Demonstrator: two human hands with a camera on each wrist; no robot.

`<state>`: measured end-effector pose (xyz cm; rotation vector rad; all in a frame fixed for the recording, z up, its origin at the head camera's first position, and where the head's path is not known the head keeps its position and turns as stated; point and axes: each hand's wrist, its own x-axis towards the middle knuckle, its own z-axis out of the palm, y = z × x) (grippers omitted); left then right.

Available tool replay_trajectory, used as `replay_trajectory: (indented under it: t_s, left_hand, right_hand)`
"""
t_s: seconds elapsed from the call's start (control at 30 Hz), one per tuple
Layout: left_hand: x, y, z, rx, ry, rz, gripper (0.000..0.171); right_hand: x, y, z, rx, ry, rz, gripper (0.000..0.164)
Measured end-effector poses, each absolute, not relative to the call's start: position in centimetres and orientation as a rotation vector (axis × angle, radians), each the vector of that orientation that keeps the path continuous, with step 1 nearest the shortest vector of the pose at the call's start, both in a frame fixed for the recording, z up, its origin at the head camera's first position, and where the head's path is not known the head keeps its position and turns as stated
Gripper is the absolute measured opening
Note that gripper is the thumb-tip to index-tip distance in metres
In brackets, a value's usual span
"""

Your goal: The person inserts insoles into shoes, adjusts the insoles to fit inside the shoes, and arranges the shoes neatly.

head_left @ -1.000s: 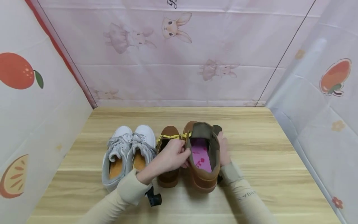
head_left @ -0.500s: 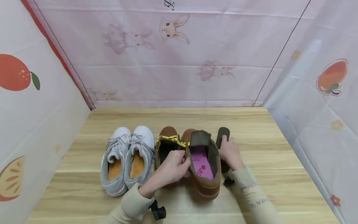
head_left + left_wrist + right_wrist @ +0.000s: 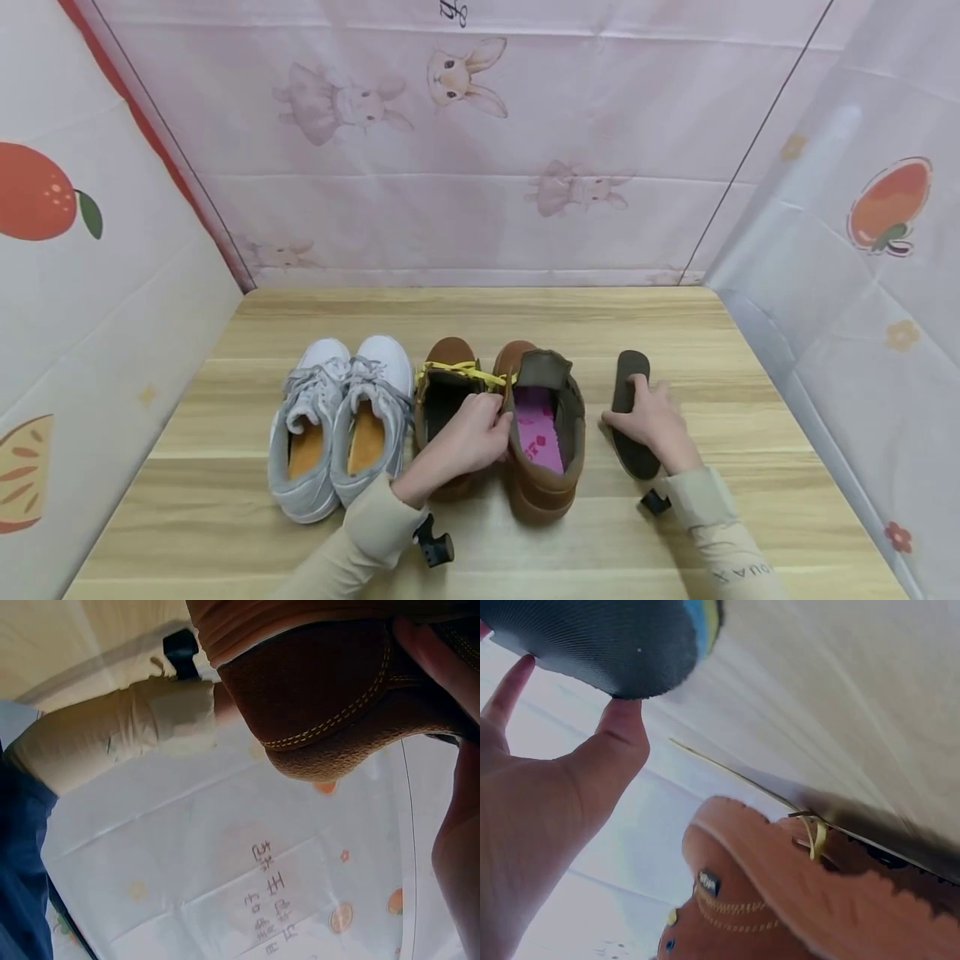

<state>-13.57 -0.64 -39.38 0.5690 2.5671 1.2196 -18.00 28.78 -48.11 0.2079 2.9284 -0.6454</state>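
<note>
In the head view my left hand (image 3: 476, 433) pinches the near-left collar of a brown leather shoe (image 3: 543, 492), which has a pink insole inside. The shoe's brown heel (image 3: 322, 682) fills the upper part of the left wrist view. To the right, my right hand (image 3: 663, 421) holds a loose dark insole (image 3: 636, 458) by its edges, thumb on one side and fingers on the other. The right wrist view shows this insole's ribbed dark face (image 3: 600, 645) with blue and yellow at one end. The other brown shoe (image 3: 452, 354), dark inside and with yellow laces, stands beside my left hand.
A pair of white-grey sneakers (image 3: 341, 433) with orange insoles stands at the left on the wooden table (image 3: 480, 312). Printed cloth walls (image 3: 405, 208) close off the back and both sides. Black wrist cameras (image 3: 435, 546) sit below the cuffs.
My right hand has moved right with the dark insole, away from the brown shoe, uncovering more of the insole. The left hand stays at the shoe's collar, and the shoe has shifted slightly.
</note>
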Motion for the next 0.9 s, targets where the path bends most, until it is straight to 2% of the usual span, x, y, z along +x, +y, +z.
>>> replay_trajectory:
  t_s: [0.4, 0.77, 0.9]
  left_hand:
    - [-15.5, 0.5, -41.4, 0.534, 2.678, 1.192, 0.026]
    - [-15.1, 0.7, -41.9, 0.539, 2.826, 1.093, 0.033]
    - [-14.8, 0.4, -41.0, 0.562, 2.934, 1.093, 0.031]
  right_hand:
    - [-17.7, 29.3, -47.7, 0.209, 2.91, -0.644, 0.089]
    - [-17.6, 29.1, -47.8, 0.136, 2.916, -0.658, 0.088]
    - [-17.9, 28.9, -47.3, 0.063, 2.857, -0.718, 0.077]
